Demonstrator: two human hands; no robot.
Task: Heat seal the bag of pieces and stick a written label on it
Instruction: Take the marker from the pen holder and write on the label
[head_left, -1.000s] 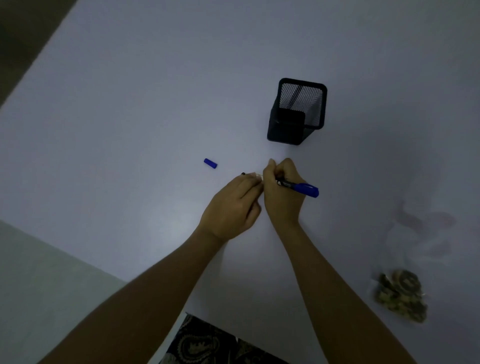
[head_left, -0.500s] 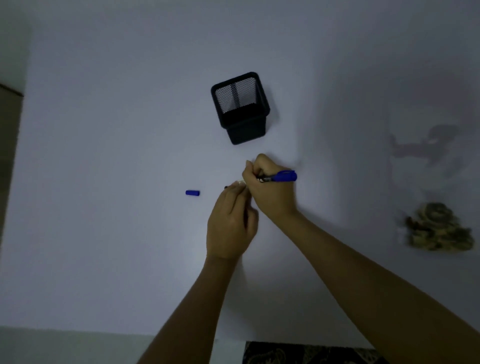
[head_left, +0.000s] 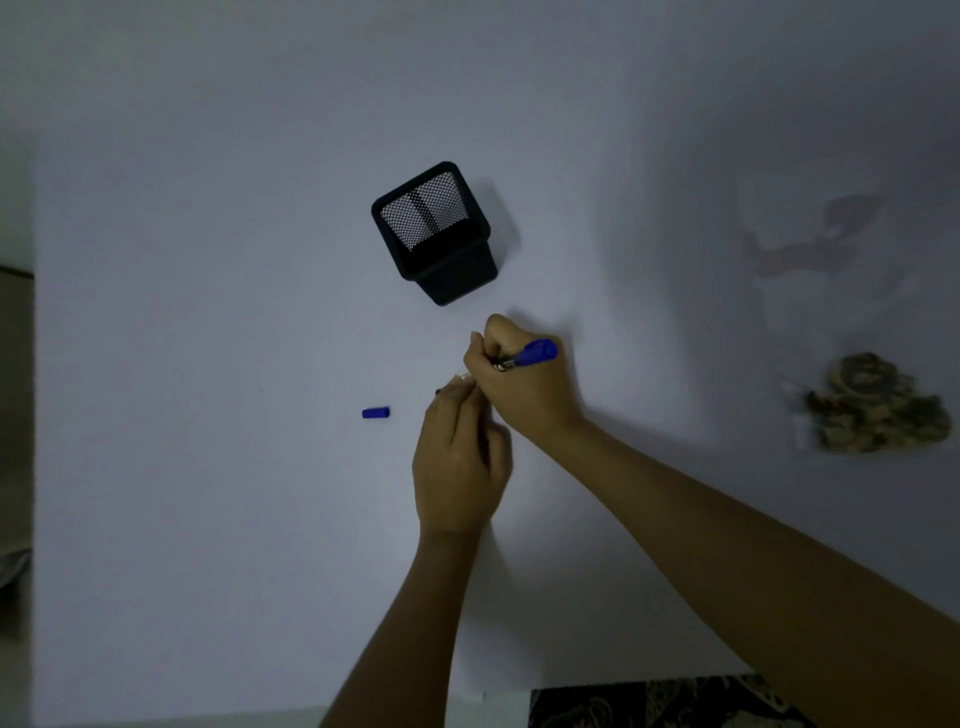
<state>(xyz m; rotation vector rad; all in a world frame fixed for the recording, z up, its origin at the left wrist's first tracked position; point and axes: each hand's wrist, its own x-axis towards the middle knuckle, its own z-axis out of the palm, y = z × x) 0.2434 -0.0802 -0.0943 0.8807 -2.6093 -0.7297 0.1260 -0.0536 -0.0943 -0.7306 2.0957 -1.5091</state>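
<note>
A clear bag of brownish-green pieces (head_left: 872, 405) lies at the right edge of the white worktop (head_left: 208, 312), well apart from both hands. The right hand (head_left: 519, 384) grips a blue marker (head_left: 532, 353); the left hand (head_left: 460, 462) pinches a small pale label (head_left: 464, 377) beside it.

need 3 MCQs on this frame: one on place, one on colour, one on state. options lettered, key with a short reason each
1. Where does the pen cap lie?
A. in the mesh holder
B. on the table, left of the hands
C. beside the bag

2. What colour is the mesh pen holder?
A. black
B. white
C. red

3. What is the right hand doing?
A. lying flat and open
B. gripping the blue pen
C. lifting the bag of pieces

Key: 1 B, the cap lies alone on the table left of the left hand; 2 A, dark mesh and frame; 3 B, fingers curl round the pen, while the bag lies untouched at far right.
</note>
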